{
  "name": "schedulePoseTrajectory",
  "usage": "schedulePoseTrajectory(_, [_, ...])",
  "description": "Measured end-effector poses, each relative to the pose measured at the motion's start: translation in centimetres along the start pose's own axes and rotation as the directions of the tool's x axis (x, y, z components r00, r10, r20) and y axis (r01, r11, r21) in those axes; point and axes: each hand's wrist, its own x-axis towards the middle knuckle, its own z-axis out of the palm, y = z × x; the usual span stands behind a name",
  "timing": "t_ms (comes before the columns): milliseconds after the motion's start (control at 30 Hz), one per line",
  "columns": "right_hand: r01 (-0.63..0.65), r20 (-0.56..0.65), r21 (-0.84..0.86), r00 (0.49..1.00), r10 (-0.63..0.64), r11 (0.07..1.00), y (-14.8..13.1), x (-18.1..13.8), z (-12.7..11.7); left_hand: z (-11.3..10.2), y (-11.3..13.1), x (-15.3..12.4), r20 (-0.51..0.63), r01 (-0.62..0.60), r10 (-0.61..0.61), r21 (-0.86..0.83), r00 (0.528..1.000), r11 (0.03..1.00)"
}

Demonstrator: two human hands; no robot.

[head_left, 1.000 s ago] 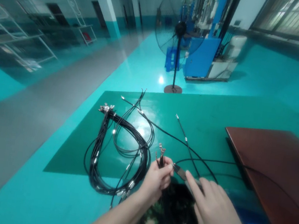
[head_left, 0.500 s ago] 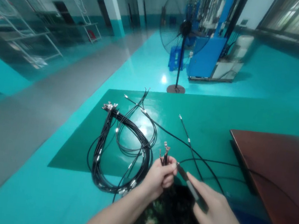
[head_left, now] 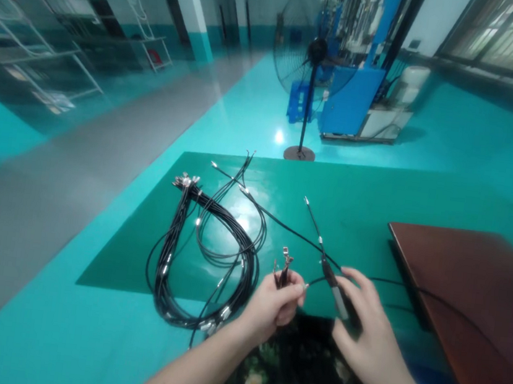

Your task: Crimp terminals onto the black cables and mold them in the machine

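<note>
My left hand [head_left: 278,297] is closed around several black cable ends; their metal terminals [head_left: 285,256] stick up above the fist. A thin black cable [head_left: 315,280] with a metal tip shows at its thumb side. My right hand [head_left: 368,330] is at the table's near side, fingers and thumb spread around a slim dark tool with a grey section [head_left: 336,295]. The tool slants up to the left, its lower end partly hidden by the hand; its exact kind is unclear. To the left lies a coiled bundle of black cables [head_left: 249,253] with metal fittings.
The green tabletop [head_left: 331,189] carries further loose cables [head_left: 284,226]. A brown board [head_left: 456,279] is at the right, with a cable across it. Beyond the table stand a pedestal fan [head_left: 317,51] and a blue machine [head_left: 354,101].
My right hand has moved up and away from my left hand with the tool, and its fingers have spread. The left hand keeps its hold on the cable ends.
</note>
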Motion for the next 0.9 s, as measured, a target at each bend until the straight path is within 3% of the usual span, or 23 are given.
schedulePoseTrajectory(133, [-0.013,0.059,0.118,0.998,0.006,0.993,-0.2,1.8,0.9,0.0,0.1,-0.2,-0.110,-0.016,0.032,0.145,0.993,0.989])
schedulePoseTrajectory(233, [-0.039,0.034,0.091,0.999,0.036,0.995,-0.8,1.9,1.0,-0.5,-0.3,0.2,-0.201,0.002,0.069,0.332,0.977,0.943])
schedulePoseTrajectory(367, [0.009,0.030,0.019,0.999,-0.009,1.000,-2.2,1.3,0.6,-1.3,-1.4,1.3,-0.197,-0.118,0.290,0.604,0.936,0.788])
schedulePoseTrajectory(467, [0.031,0.045,-0.008,0.999,-0.030,0.999,-2.6,1.0,0.4,-1.3,-2.0,1.8,-0.161,-0.220,0.416,0.651,0.895,0.726])
schedulePoseTrajectory(533, [-0.019,0.040,-0.009,0.999,0.019,1.000,-2.2,1.0,0.4,-1.1,-1.8,1.7,-0.170,-0.159,0.293,0.541,0.941,0.826])
schedulePoseTrajectory(600, [-0.099,0.025,0.008,0.995,0.098,0.995,-1.4,1.2,0.4,-0.7,-1.4,1.3,-0.140,-0.027,0.082,0.355,0.987,0.935])
schedulePoseTrajectory(667, [-0.155,0.019,0.031,0.988,0.154,0.987,-0.7,1.5,0.5,-0.4,-0.7,0.8,-0.072,0.070,-0.056,0.205,0.996,0.976])
schedulePoseTrajectory(767, [-0.167,0.022,0.058,0.986,0.166,0.984,-0.2,1.8,0.7,-0.3,-0.2,0.5,-0.021,0.111,-0.109,0.109,0.994,0.988])
schedulePoseTrajectory(900, [-0.108,0.030,0.052,0.994,0.106,0.993,-0.1,1.8,0.9,-0.6,-0.2,0.7,-0.042,0.140,-0.139,0.035,0.989,0.990])
